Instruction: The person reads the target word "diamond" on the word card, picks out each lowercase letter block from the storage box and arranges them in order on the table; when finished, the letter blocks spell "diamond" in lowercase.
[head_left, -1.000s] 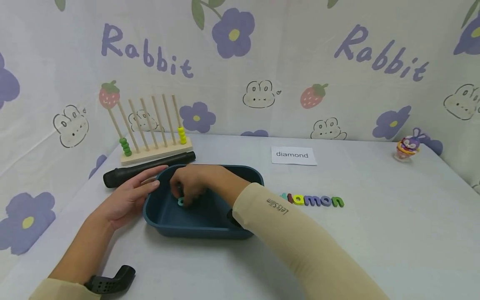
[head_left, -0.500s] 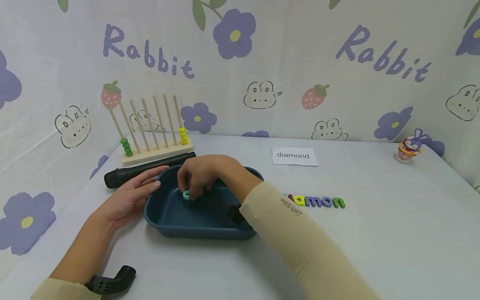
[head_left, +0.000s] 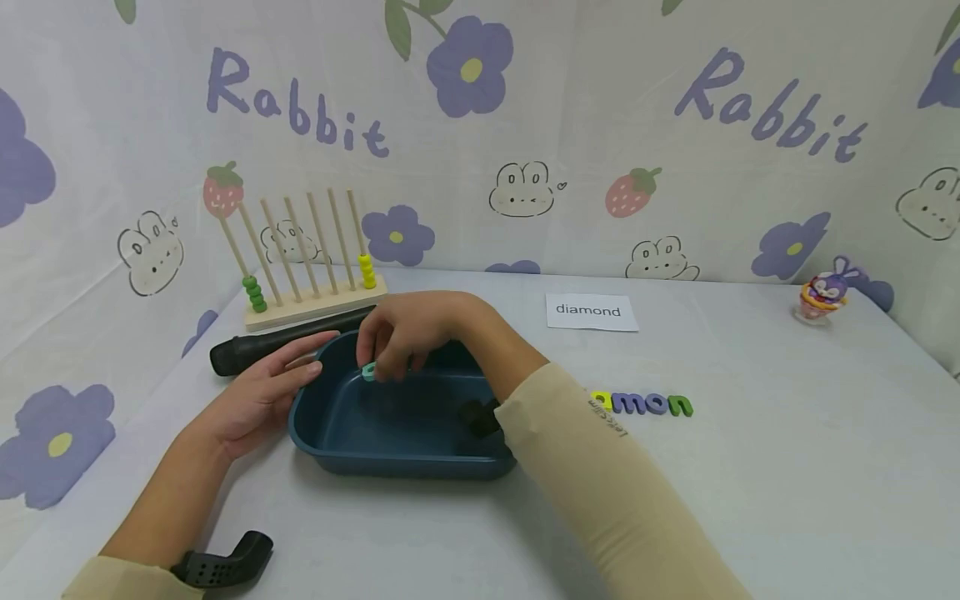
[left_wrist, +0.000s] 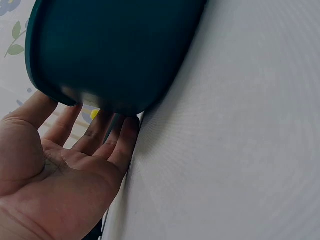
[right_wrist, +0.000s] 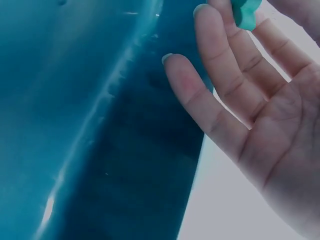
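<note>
My right hand (head_left: 416, 333) is above the inside of a dark blue plastic basin (head_left: 405, 467), pinching a small teal letter (head_left: 368, 372) between thumb and fingertips. In the right wrist view a bit of that teal letter (right_wrist: 245, 14) shows at the top, while the other fingers (right_wrist: 192, 85) spread loosely beside the basin wall. Part of the letter is covered by the fingers, so I cannot tell which one it is. My left hand (head_left: 258, 396) rests against the basin's left end, fingers relaxed. From the left wrist, its fingertips touch the outer wall of the basin (left_wrist: 110, 55).
Several coloured letters (head_left: 648, 404) stand in a row right of the basin, reading "amon", partly covered by the right sleeve. Behind lies a card (head_left: 591, 312) printed "diamond". A black microphone (head_left: 258, 346), a wooden bead rack (head_left: 315, 308) and a purple rabbit figure (head_left: 821, 296) surround the area.
The right hand has risen from the basin floor toward the back rim with the teal letter pinched. Its sleeve has shifted right and covers more of the letter row. The left hand stays put.
</note>
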